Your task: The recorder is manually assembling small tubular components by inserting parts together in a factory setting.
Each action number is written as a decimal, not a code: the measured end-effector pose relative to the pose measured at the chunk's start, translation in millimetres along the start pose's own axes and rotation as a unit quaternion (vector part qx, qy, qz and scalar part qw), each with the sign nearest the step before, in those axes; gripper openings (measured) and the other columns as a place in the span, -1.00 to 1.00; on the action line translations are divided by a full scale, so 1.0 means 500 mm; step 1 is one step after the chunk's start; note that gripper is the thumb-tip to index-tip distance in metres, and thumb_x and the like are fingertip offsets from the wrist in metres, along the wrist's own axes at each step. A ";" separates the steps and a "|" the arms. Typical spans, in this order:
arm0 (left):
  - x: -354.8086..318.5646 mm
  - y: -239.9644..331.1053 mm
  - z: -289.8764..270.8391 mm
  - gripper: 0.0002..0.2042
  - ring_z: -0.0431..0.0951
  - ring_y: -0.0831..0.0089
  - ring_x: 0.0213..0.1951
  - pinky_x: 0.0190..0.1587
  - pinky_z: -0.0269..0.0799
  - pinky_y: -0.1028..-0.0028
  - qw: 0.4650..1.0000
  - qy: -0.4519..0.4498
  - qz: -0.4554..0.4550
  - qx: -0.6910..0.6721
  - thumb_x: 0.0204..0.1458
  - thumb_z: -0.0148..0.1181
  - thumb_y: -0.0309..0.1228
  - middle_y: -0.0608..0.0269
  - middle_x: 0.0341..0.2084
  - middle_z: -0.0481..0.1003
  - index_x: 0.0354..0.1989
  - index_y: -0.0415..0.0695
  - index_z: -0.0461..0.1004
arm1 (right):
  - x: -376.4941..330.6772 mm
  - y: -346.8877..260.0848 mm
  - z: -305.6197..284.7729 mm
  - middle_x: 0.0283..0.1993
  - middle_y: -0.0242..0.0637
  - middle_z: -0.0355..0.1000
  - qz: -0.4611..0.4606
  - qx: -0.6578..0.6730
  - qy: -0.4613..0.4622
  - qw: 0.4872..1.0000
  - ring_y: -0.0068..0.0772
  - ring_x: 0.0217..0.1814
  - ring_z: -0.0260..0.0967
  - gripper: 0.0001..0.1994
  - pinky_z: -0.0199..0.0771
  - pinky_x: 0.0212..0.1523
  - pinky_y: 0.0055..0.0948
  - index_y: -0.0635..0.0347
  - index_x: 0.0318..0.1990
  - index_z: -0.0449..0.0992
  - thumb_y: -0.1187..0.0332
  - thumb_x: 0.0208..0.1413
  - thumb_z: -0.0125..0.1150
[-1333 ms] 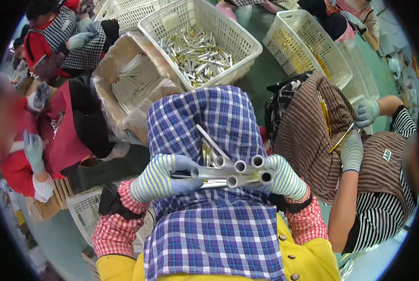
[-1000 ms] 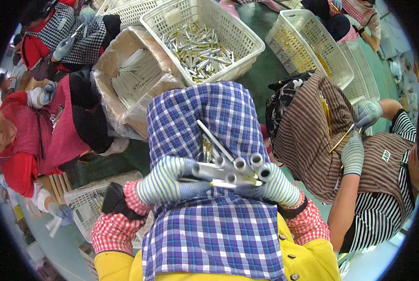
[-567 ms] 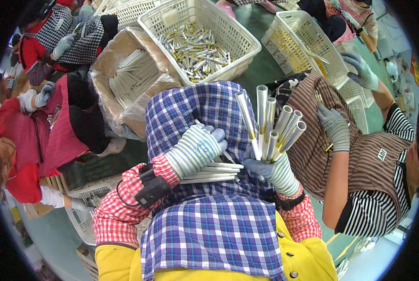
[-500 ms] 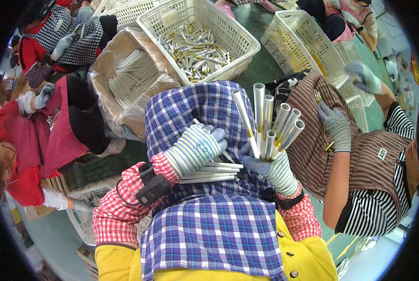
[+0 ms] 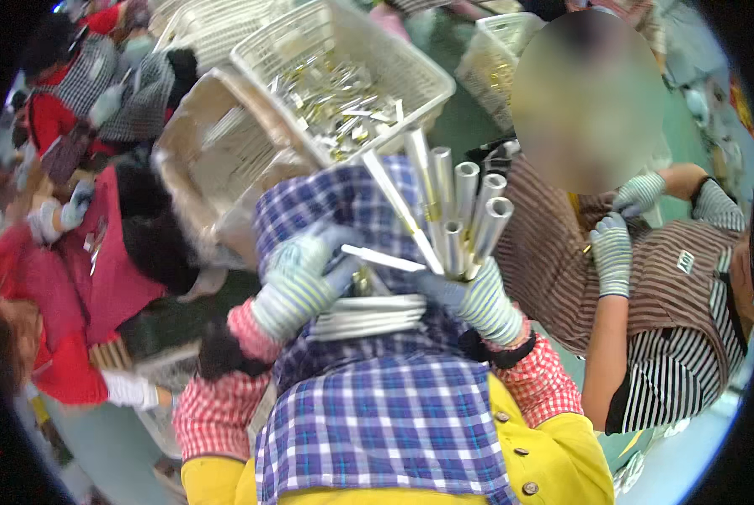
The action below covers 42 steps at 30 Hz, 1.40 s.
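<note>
Several metal tubes [image 5: 461, 215] stand clamped in the right hand [image 5: 486, 299]; left hand [image 5: 297, 282] fingers pinch one thin rod [image 5: 383, 258], likely adding it to the bundle.

A small pale rectangular label [image 5: 686, 262] with dark print sits on the brown striped apron of the person at the right, near the chest. A similar small badge [image 5: 99, 238] shows on the red apron at the left, too blurred to describe.

Striped knit gloves cover the left hand [image 5: 297, 282] and right hand [image 5: 486, 299]; red checked sleeves [image 5: 213, 417], blue plaid apron [image 5: 377, 421], yellow garment [image 5: 562, 454].
</note>
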<state>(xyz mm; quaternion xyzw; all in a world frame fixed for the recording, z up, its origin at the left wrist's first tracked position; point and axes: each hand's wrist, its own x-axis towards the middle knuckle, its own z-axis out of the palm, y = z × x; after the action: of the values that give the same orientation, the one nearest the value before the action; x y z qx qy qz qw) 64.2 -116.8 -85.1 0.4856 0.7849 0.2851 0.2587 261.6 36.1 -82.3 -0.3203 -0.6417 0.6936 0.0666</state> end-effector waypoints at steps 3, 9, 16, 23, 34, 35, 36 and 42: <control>-0.009 -0.007 0.040 -0.66 0.39 0.00 0.10 0.24 0.20 0.06 0.951 0.028 0.096 0.292 -0.05 0.25 -0.33 -0.01 0.03 0.45 -0.06 -0.14 0.52 | -0.002 -0.007 -0.021 -0.13 -0.38 0.57 -0.065 -0.116 -0.006 0.991 -0.58 -0.11 0.48 -0.74 0.51 -0.07 -0.49 0.21 -0.04 0.58 0.49 0.09 0.33; -0.036 -0.063 0.114 -0.80 0.37 -0.04 0.06 0.31 -0.01 -0.13 0.981 0.047 0.057 0.177 -0.12 0.26 -0.36 0.02 -0.19 0.46 -0.29 -0.11 0.57 | 0.003 0.062 -0.001 -0.14 -0.22 0.60 -0.138 0.005 -0.012 0.990 -0.49 -0.10 0.49 -0.64 0.50 -0.10 -0.42 0.23 0.02 0.53 0.43 0.05 0.41; -0.040 -0.042 0.061 -0.87 0.49 0.20 -0.12 0.11 0.31 0.17 0.993 0.062 0.090 -0.039 0.04 0.24 -0.43 0.14 -0.27 0.51 -0.23 -0.12 0.51 | 0.004 0.046 -0.021 -0.20 -0.23 0.58 -0.105 -0.044 0.017 0.993 -0.40 -0.15 0.50 -0.67 0.49 -0.11 -0.40 0.25 0.01 0.53 0.34 0.10 0.36; -0.091 -0.102 0.008 -0.84 0.56 0.14 -0.36 -0.20 0.50 0.25 0.942 0.258 0.209 0.051 0.06 0.16 -0.55 0.08 -0.39 0.52 -0.17 -0.20 0.49 | 0.028 0.105 -0.033 0.19 -0.09 0.39 -0.028 0.314 -0.077 0.946 -0.36 0.17 0.37 -0.57 0.40 0.17 -0.47 0.34 0.20 0.32 0.43 0.19 0.16; -0.083 -0.021 -0.013 -0.76 0.60 0.52 -0.27 -0.16 0.50 0.51 0.985 0.015 0.003 -0.170 0.05 0.29 -0.48 0.18 -0.31 0.62 -0.09 -0.20 0.59 | 0.003 0.074 -0.031 -0.22 -0.40 0.54 -0.141 -0.086 0.019 0.986 -0.59 -0.22 0.48 -0.72 0.48 -0.19 -0.55 0.22 -0.07 0.53 0.51 0.04 0.39; -0.091 -0.008 -0.025 -0.75 0.61 0.51 -0.27 -0.16 0.51 0.51 0.980 -0.016 -0.018 -0.197 0.05 0.28 -0.48 0.16 -0.29 0.63 -0.07 -0.21 0.59 | 0.006 0.097 -0.035 -0.27 -0.46 0.50 -0.170 -0.146 0.021 0.974 -0.66 -0.28 0.41 -0.78 0.43 -0.25 -0.55 0.20 -0.12 0.54 0.48 0.07 0.38; -0.097 -0.002 -0.032 -0.73 0.63 0.49 -0.26 -0.15 0.52 0.50 0.975 -0.029 -0.029 -0.217 0.06 0.25 -0.48 0.13 -0.28 0.64 -0.04 -0.22 0.59 | 0.013 0.110 -0.031 -0.27 -0.46 0.50 -0.168 -0.146 0.016 0.975 -0.66 -0.28 0.41 -0.78 0.43 -0.25 -0.55 0.20 -0.12 0.54 0.48 0.07 0.38; -0.107 -0.013 -0.030 -0.73 0.64 0.49 -0.28 -0.17 0.53 0.50 0.982 -0.058 -0.002 -0.182 0.10 0.25 -0.45 0.11 -0.31 0.65 -0.03 -0.22 0.59 | 0.009 0.079 -0.012 -0.26 -0.41 0.53 -0.161 -0.159 -0.002 0.974 -0.62 -0.26 0.45 -0.77 0.48 -0.25 -0.53 0.21 -0.14 0.55 0.37 0.08 0.41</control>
<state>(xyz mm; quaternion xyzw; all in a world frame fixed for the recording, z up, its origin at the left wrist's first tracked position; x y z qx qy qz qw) 70.8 -170.8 -72.2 0.4448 0.7044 0.3938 0.3884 273.9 36.9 -120.5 -0.2181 -0.7871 0.5633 0.1246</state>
